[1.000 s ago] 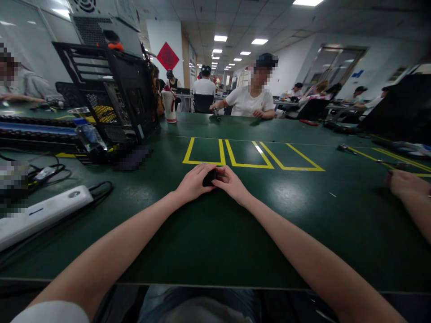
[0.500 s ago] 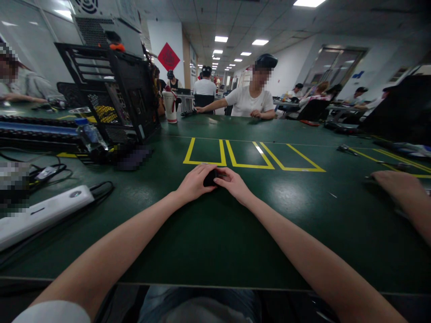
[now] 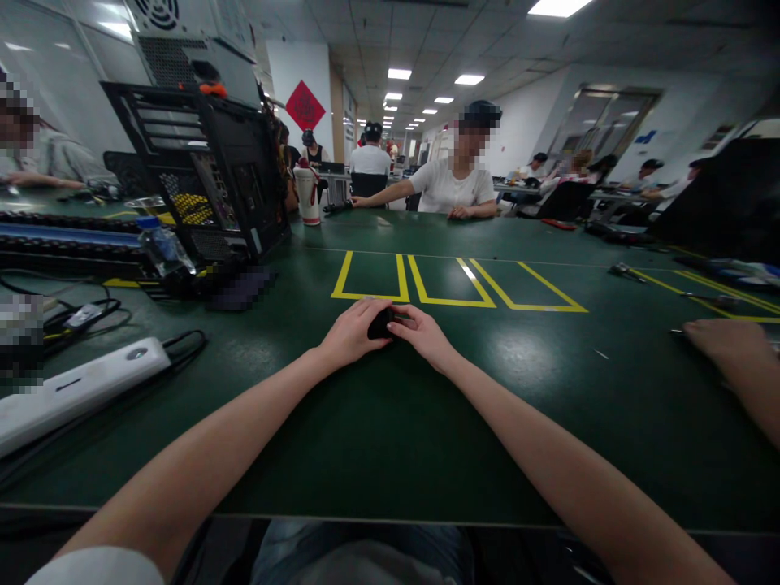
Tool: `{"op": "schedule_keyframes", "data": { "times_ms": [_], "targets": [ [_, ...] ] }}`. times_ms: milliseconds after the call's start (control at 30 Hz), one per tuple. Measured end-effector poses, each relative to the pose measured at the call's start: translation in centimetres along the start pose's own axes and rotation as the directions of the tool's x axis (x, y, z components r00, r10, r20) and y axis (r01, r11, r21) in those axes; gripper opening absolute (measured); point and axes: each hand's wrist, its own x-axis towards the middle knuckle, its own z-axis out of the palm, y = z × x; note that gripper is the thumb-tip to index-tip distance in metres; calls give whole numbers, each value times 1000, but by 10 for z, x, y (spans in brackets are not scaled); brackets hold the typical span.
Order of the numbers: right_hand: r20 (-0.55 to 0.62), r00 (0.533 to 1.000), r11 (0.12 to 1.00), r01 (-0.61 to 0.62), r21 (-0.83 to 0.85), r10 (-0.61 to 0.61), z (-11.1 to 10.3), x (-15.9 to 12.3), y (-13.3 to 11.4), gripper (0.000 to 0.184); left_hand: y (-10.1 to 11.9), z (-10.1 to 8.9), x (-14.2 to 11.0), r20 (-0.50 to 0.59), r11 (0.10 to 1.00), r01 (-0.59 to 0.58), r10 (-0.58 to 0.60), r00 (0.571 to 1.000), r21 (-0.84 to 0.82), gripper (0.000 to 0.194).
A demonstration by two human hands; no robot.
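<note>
In the head view, a small dark object (image 3: pixel 380 323), black and rounded, sits between my two hands at mid-table. My left hand (image 3: pixel 350 333) curls around its left side, fingers over the top and thumb along the near side. From the right, my right hand (image 3: pixel 423 331) pinches at the same object with thumb and fingers. Its exact kind is too dark and too covered to make out. Just beyond my fingertips, yellow tape outlines (image 3: pixel 435 302) mark the green table (image 3: pixel 390 439).
On the left are a white power strip (image 3: pixel 91 388) with cables, a clear bottle (image 3: pixel 164 248) and an open black computer case (image 3: pixel 225 175). A white cup (image 3: pixel 308 195) stands behind. Another person's hand (image 3: pixel 725 345) rests at the right; a person in white (image 3: pixel 454 188) sits opposite.
My hands and the black object stay almost where they were. The other person's hand at the right has shifted slightly right and down.
</note>
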Motion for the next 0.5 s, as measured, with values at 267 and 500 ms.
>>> {"op": "schedule_keyframes", "data": {
  "times_ms": [267, 500],
  "targets": [
    [-68, 996, 998, 60, -37, -62, 1, 0, -1, 21, 1, -2, 0, 6, 1000, 5, -5, 1000, -6, 60],
    [11, 1000, 999, 15, -37, -14, -2, -1, -1, 35, 0, -1, 1, 9, 1000, 12, -12, 1000, -3, 59]
  ]
}}
